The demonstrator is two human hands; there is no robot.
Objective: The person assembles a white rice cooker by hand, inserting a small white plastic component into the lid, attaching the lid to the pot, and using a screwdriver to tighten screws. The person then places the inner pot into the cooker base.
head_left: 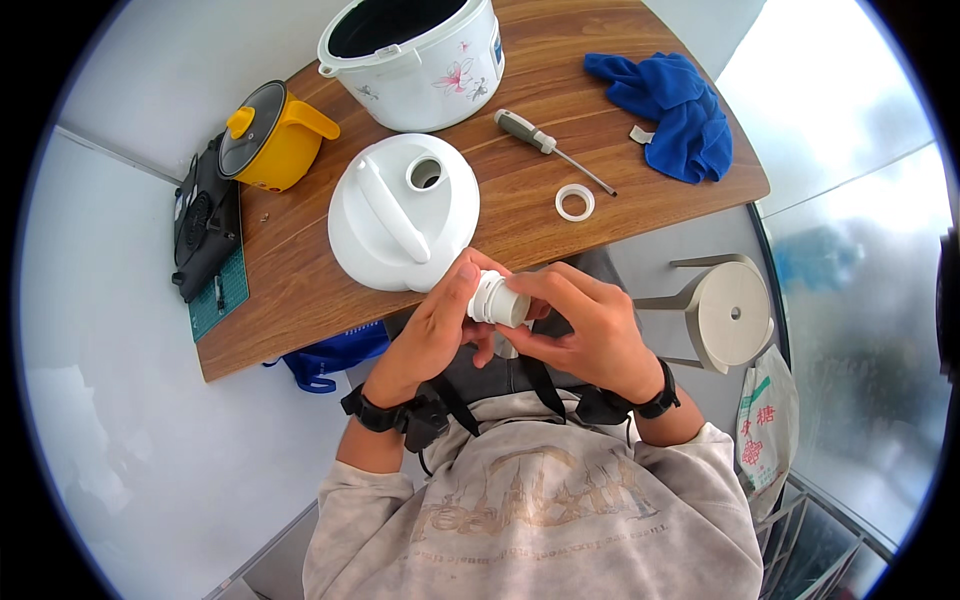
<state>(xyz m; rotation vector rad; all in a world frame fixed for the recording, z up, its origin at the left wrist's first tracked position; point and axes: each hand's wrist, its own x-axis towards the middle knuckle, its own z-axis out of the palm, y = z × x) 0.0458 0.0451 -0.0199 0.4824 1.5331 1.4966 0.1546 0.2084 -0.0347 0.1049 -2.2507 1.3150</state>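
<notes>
Between my two hands, just off the table's near edge, is a small white cylindrical plastic part (500, 301) with a ridged collar. My left hand (432, 325) grips its collar end. The fingers of my right hand (590, 322) close around the other end, so part of it is hidden. Just beyond my left hand lies a round white lid (360, 235) with a raised handle bar and a round hole. A white ring (575, 203) rests on the table, farther right.
On the wooden table (290, 290) stands a white flowered cooker body (420, 90). A screwdriver (540, 140) and blue cloth (680, 110) lie right; a yellow pot (275, 140) and black device (205, 225) sit left. A stool (735, 312) stands beyond the table's right edge.
</notes>
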